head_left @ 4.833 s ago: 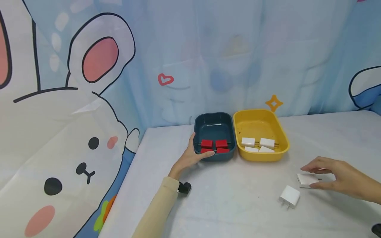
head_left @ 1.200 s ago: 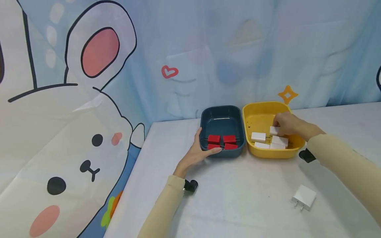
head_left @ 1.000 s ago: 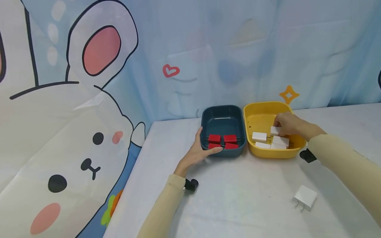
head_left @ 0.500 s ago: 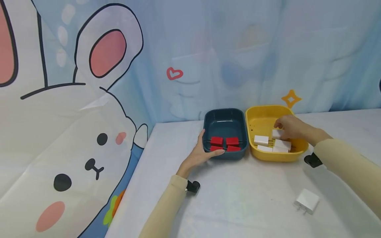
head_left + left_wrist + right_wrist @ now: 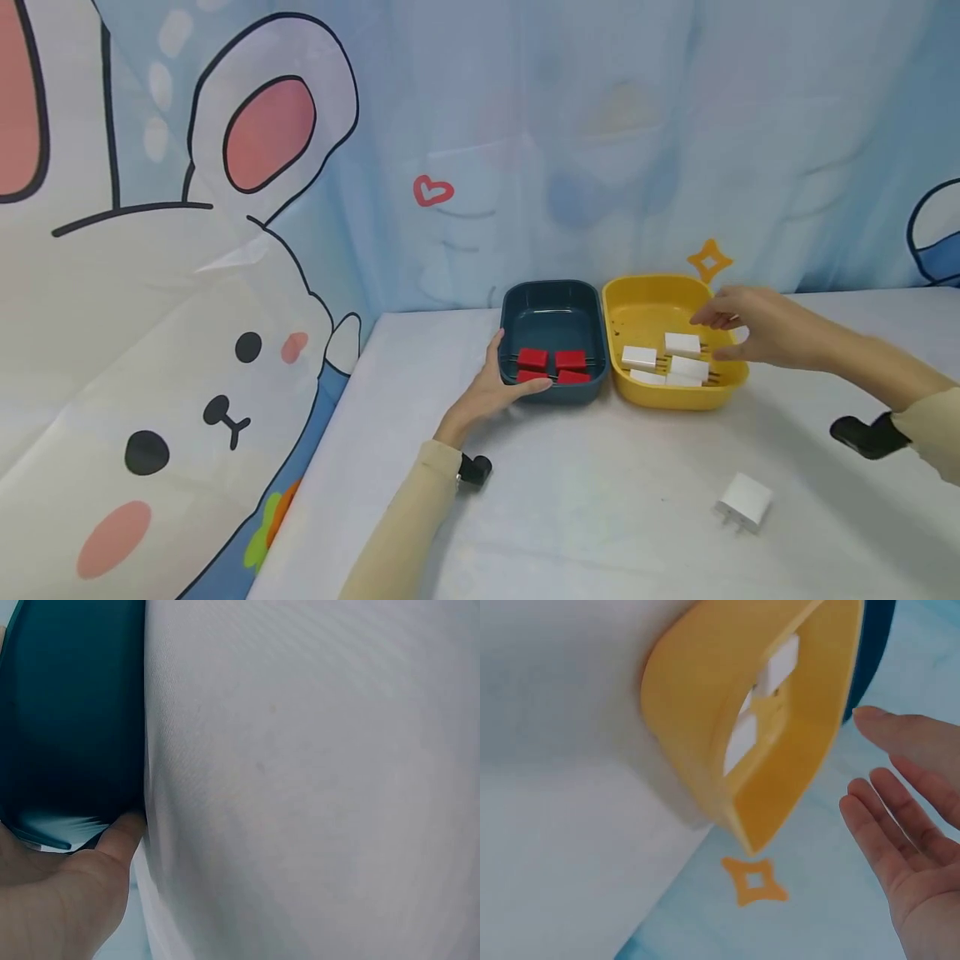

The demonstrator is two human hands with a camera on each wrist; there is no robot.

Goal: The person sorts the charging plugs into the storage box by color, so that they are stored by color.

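A dark blue plastic bin [image 5: 551, 296] holds several red power adapters [image 5: 532, 359] with metal prongs. My left hand [image 5: 483, 392] holds its near left corner, fingers along the side and thumb across the front; the left wrist view shows the thumb [image 5: 122, 838] against the wall. Beside it, a yellow bin [image 5: 681, 400] contains several white plug adapters [image 5: 682, 345]. My right hand [image 5: 772, 329] hovers over that bin's right side, fingers and thumb apart with nothing between them. In the right wrist view the right hand [image 5: 911, 847] appears beside the yellow rim.
One white adapter [image 5: 745, 502] lies on the white tablecloth [image 5: 585, 500] in front of the yellow bin, prongs toward me. A pale blue printed curtain [image 5: 525, 167] hangs right behind the bins, and a bunny print [image 5: 187, 375] covers the left side.
My right hand picked up a white adapter from the tablecloth, put it in the yellow bin, released it, and has drawn back up and right. The left hand stays at the dark blue bin.
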